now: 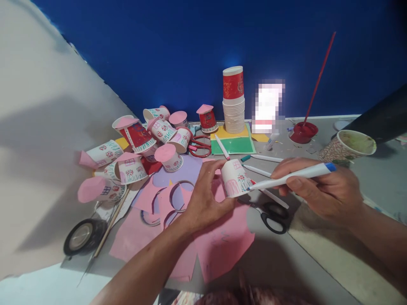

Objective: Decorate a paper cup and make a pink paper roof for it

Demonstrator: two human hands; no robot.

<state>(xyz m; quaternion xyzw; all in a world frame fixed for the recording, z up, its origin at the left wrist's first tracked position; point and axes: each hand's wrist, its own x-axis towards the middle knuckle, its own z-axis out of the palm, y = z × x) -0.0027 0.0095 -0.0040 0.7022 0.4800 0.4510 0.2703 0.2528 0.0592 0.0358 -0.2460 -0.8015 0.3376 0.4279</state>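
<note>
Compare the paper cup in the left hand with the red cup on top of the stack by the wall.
The paper cup in the left hand is white with a drawn pink door, window and flower; the red cup is printed red all over. The held one lies tilted on its side, with the marker in the right hand tipped at it; the red one sits upside down on the cup stack. Both are small paper cups.

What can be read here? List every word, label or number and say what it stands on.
No text here can be read.
Red top cup on the cup stack: gold markings, too blurred to read.
White item against the blue wall: blurred out, unreadable.
Paper cup in the left hand: drawings only, no words.
Marker in the right hand: no visible label.
</note>
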